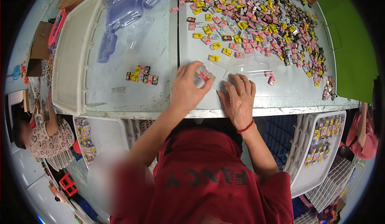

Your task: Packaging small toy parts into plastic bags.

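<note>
A small cluster of pink-and-white rectangular pieces (205, 74) lies pinched between thumb and fingers of the left hand (187, 88), above the pale grey counter (156, 99); probably light, stiff and smooth, it is best held by its outer edges, lest pieces slip apart. The right hand (239, 99), fingers loosely spread, lies beside a clear plastic tray (219, 69); whether it grips cannot be told. Beyond spreads a heap of small pink, yellow and black pieces (256, 31).
</note>
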`<state>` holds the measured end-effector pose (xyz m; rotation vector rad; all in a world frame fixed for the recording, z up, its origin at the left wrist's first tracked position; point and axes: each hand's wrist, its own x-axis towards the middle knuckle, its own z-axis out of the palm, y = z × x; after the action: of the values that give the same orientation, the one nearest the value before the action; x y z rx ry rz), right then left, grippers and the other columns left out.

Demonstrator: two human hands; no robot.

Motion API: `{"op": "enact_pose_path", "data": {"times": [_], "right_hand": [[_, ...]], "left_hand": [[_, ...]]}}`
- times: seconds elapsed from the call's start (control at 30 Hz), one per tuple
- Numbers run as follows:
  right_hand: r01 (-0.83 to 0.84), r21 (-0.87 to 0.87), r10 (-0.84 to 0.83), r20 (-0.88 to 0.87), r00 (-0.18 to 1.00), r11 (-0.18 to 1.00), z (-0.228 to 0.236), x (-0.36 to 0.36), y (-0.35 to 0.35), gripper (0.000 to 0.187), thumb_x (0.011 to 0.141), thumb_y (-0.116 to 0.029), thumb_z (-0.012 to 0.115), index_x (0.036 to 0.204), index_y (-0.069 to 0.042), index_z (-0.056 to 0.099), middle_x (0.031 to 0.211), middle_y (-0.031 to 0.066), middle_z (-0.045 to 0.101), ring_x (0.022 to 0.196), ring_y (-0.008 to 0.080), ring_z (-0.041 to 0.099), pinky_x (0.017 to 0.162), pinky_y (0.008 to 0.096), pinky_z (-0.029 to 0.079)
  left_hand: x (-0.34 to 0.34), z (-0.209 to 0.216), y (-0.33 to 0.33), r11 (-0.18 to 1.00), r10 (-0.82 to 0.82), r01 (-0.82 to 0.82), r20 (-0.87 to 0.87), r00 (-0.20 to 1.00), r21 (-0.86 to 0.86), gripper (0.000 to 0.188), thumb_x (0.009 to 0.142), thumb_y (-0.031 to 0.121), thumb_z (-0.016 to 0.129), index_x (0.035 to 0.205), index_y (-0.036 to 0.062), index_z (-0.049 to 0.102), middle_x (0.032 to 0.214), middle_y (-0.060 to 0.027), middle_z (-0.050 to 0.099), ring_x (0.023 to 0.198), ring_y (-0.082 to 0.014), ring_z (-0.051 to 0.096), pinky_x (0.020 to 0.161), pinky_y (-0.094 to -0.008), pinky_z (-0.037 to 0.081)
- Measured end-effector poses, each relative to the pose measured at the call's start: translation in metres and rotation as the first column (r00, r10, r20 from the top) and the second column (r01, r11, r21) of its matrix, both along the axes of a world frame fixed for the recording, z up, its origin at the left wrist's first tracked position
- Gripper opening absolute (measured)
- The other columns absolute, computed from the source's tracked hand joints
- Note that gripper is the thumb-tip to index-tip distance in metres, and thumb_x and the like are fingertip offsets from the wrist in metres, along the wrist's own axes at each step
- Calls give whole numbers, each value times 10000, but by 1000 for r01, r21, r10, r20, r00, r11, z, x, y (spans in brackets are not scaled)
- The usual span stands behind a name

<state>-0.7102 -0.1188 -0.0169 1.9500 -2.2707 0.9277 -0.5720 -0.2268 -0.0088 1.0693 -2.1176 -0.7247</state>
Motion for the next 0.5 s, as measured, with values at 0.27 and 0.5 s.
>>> {"op": "enact_pose_path", "data": {"times": [0.27,0.5], "right_hand": [[42,-29,-41,45,998,999,3,3,2,293,683,-130,776,931,-62,635,1156,133,567,1137,329,494,964,475,354],[60,-44,-57,72,996,997,-4,7,1,290,690,-175,771,926,-90,626,1156,111,555,1131,315,493,970,515,340]], "left_hand": [[-18,-18,-2,969,36,-18,67,997,-245,365,672,100,772,987,34,601,999,-119,612,924,-348,544,801,-428,453],[-9,-32,-2,958,122,-93,94,988,-271,349,710,132,762,1002,29,601,1179,-160,535,1093,-384,473,932,-481,376]]}}
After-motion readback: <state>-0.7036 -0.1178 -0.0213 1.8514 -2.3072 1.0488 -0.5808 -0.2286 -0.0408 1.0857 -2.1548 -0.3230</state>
